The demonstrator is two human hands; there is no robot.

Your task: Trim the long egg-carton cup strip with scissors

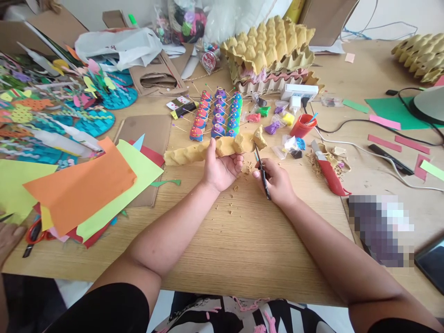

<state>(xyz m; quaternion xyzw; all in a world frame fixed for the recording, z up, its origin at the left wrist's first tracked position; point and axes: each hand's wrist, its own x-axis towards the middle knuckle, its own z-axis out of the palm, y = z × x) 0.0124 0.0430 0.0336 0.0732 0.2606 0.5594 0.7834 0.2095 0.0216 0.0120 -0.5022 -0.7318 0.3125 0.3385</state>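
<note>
My left hand [222,169], palm up, is closed around a long yellow strip of egg carton [194,152] with the thumb in front of it. The strip runs from the left of the hand out past its fingers to the right. At its right end a torn-looking cup [259,137] stands up. In my right hand [277,181] is a black-handled knife [264,178], its narrow blade pointing up and touching or very near that end. Small carton crumbs [230,212] lie on the table below.
Three painted carton strips with pins [218,113] stand behind my hands. Stacked egg trays [267,46] are at the back. Coloured paper [83,185] and orange scissors [34,233] lie left, near another person's hand [9,238]. To the right are a red cup [302,127] and a red-handled knife [328,171].
</note>
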